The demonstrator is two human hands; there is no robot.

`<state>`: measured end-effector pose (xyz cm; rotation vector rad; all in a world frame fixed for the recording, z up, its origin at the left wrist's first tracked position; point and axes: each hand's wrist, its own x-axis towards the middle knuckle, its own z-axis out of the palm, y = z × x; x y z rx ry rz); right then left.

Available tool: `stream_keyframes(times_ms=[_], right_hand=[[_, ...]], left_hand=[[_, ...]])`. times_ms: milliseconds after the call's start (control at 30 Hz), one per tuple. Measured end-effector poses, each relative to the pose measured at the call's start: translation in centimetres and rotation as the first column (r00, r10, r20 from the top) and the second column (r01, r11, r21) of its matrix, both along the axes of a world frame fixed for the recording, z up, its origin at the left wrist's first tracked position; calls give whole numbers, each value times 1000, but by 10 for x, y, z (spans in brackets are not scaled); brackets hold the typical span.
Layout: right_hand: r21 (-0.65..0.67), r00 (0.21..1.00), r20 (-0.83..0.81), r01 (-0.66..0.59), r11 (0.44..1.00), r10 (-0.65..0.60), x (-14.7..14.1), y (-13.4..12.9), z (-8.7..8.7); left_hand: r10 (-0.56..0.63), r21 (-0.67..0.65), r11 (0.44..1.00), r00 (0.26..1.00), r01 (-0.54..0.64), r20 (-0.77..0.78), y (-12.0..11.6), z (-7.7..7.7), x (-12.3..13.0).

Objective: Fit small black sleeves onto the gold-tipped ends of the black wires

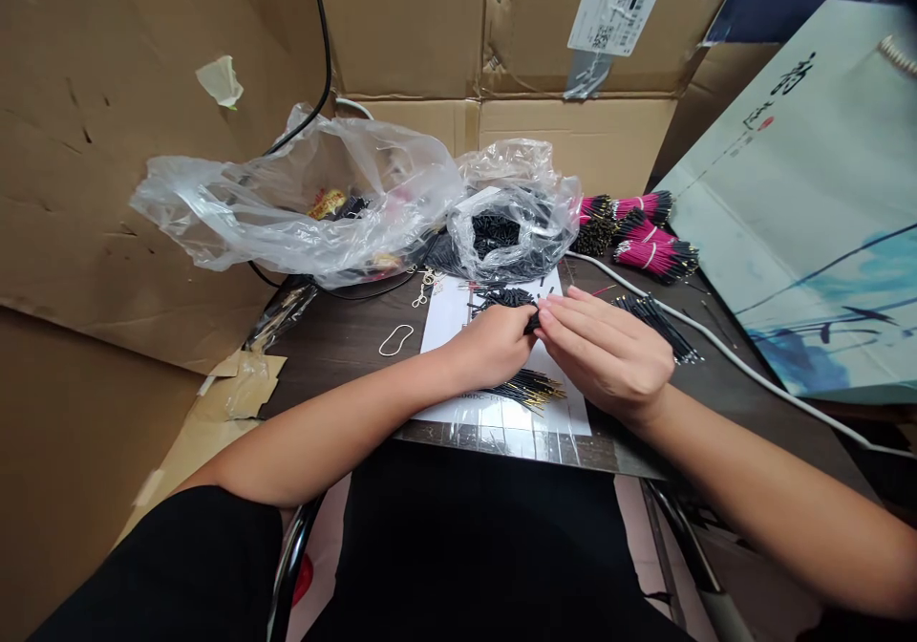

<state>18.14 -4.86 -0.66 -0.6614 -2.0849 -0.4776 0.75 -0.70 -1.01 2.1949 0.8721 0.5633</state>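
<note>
My left hand is closed in a fist above the white sheet. A short dark bundle, seemingly of thin black pieces, pokes out between its thumb and forefinger. My right hand meets it from the right, its fingers stretched out side by side and their tips against the bundle's end; its thumb is hidden. Behind my hands lies a pile of short black tubes. Below them, black wires with gold-coloured ends rest on the printed white sheet.
Plastic bags stand at the back, one open bag holding black tubes. Pink wire bundles and loose black wires lie right, near a white cable and paper bag. Rubber band lies left; cardboard walls surround.
</note>
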Motion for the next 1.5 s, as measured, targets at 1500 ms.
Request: stream_keyframes(times_ms=[1500], right_hand=[[-603,926,355,334,725,-131,4,24,-12]], left_hand=[[-485,-210,820,841,533,240,-9,28,-4]])
